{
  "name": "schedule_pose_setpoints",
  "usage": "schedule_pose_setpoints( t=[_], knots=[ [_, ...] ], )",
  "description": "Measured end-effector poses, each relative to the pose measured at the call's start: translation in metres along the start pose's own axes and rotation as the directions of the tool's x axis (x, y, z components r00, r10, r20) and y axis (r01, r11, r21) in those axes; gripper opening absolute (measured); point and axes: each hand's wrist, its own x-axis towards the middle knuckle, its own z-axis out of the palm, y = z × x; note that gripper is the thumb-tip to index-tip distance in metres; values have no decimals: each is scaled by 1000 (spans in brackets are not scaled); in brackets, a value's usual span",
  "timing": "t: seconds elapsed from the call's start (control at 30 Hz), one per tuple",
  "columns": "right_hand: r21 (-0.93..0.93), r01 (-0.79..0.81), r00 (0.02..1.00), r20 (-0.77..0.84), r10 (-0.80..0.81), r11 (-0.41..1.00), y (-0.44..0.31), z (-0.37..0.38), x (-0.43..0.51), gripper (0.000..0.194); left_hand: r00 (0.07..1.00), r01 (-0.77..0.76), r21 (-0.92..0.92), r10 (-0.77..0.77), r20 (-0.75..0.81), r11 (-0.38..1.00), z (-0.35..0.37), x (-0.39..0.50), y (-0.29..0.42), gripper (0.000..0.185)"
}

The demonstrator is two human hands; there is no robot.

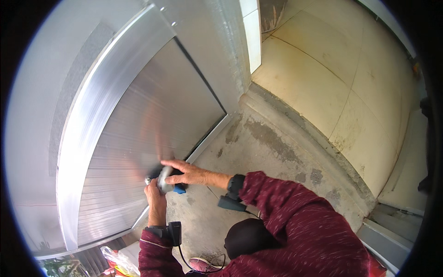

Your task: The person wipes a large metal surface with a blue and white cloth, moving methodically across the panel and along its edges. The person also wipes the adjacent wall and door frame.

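Note:
My left hand is closed around the near side of a blurred, rounded grey-white thing, whose kind I cannot tell. Thumb and fingers of my right hand rest against its other side. Both hands are close to the lower part of a ribbed metal door panel, which mirrors them faintly. Something dark lies behind the fingers, and a small blue thing shows just below my right hand.
Beneath me is a stained concrete floor, bounded by a raised concrete sill. Beyond the sill are dirty cream tiles. A clear plastic bag and green leaves show at the lower left. A cable hangs near my pink shoe.

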Motion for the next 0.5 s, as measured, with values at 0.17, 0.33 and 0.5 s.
schedule_pose_setpoints(
  t=[0.17,0.33,0.5],
  knots=[
    [313,-114,980,-119,158,943,18,27,9,61,724,-673,607,546,422,423,9,-7,33,27],
    [405,-4,911,-375,170,914,34,53,25,55,946,221,359,-289,146,907,30,-34,107,37],
    [501,-3,840,-468,274,866,29,57,34,45,552,-631,769,755,353,102,28,-73,181,20]
  ],
)
